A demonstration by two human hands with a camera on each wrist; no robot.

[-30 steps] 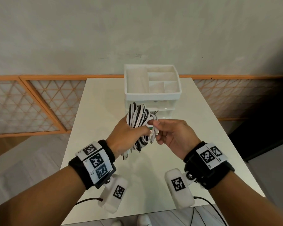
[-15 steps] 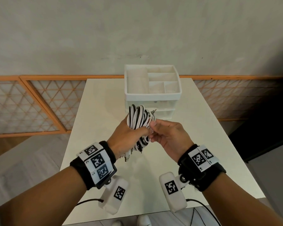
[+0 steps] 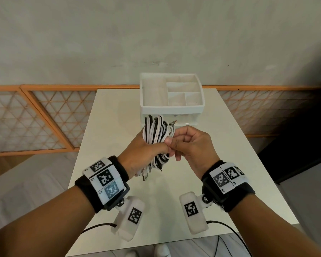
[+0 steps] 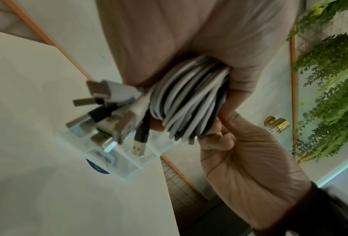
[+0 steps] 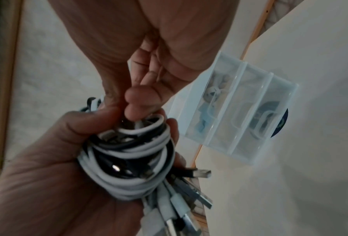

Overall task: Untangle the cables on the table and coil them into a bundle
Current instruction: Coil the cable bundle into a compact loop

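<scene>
The cables (image 3: 157, 135) are nearly coiled: left hand (image 3: 144, 155) grips them, right hand (image 3: 190, 145) pinches the last end (not yet tucked).

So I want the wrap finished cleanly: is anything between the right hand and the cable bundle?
Nothing visible. The right hand already pinches a strand on the cable bundle, which the left hand grips above the table.

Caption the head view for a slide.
Left hand grips coiled cables above the table while right hand pinches a strand.
</scene>
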